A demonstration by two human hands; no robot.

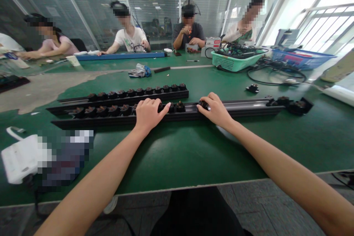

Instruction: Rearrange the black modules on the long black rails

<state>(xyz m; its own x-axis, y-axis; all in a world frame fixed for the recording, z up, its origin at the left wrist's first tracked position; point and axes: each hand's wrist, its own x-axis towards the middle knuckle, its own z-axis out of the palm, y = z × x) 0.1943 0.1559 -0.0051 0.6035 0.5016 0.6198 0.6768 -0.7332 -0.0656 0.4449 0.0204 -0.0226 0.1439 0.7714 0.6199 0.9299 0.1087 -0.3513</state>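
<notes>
A long black channel rail [246, 107] lies across the table in front of me, with a row of round black socket modules [113, 110] with brownish tops seated in its left half. My left hand [151, 112] wraps over the rail and some modules, thumb on the near side; the fingertips are partly hidden. Between the thumb and fingers of my right hand [214, 108] is a single black module [205, 104], at the rail's middle. Bare channel shows between it and the row. Behind lies a second, shorter black rail [166, 96] filled with similar modules.
More black pieces [300, 106] lie at the rail's right end, and a small black part [252, 88] sits behind it. A green basket [232, 62] of cables and a blue basket [304, 59] stand farther back. A white box [20, 158] is at left. Several people sit opposite.
</notes>
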